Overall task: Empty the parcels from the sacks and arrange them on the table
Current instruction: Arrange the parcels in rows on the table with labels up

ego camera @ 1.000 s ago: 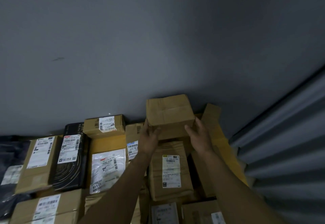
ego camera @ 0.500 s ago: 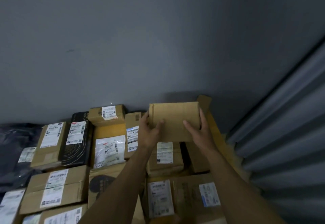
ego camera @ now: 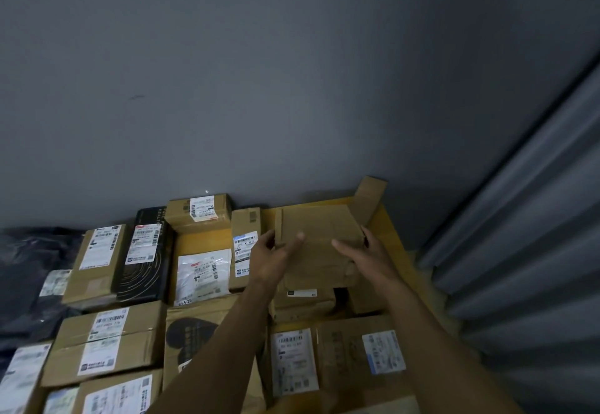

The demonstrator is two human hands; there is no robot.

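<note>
Centre right of the frame, a plain brown cardboard parcel with no label showing lies flat atop stacked parcels, long axis left-right. The left hand and right hand clasp its two ends. Neighbouring labels blur; one white sticker reads "5/25".

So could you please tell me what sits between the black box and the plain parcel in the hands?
In the head view, a yellow parcel with a white pouch and a narrow upright box lie between the black box and the plain parcel.
</note>
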